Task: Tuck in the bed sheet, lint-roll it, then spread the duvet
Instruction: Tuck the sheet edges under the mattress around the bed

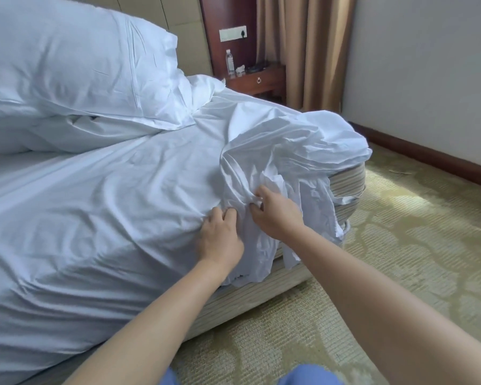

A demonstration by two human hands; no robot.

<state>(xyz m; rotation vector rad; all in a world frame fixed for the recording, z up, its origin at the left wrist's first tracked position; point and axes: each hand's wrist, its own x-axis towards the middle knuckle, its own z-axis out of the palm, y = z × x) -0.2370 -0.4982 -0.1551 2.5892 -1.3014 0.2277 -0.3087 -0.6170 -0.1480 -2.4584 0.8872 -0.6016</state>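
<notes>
At the far left, the pillows (75, 59) and the bunched duvet (67, 134) lie piled at the head of the bed; if the sheet is hauled hard toward the foot, the pile may drag with it and add creases. The bed sheet (109, 204) lies over the mattress top with shallow wrinkles running toward the near edge, where the left hand (220, 237) pinches a fold of it, fingers curled into the fabric. Just beside it, the right hand (275, 215) grips the adjoining gather with curled fingers. Both hands hold cloth only, close together at the mattress edge. To the right, the loose corner of the sheet (303, 151) is heaped on top and hangs untucked over the striped mattress (347, 182) side, which is exposed. Judged risk: with both grips so close, one pull loads a narrow band of cloth, so the far side could come free or the corner could fold in lumpy. A hanging tail (292, 259) near the carpet (400, 259) may trail on the floor and pick up lint. The nightstand (257, 79) and water bottle (229, 62) stand well apart, out of reach of any pull.
</notes>
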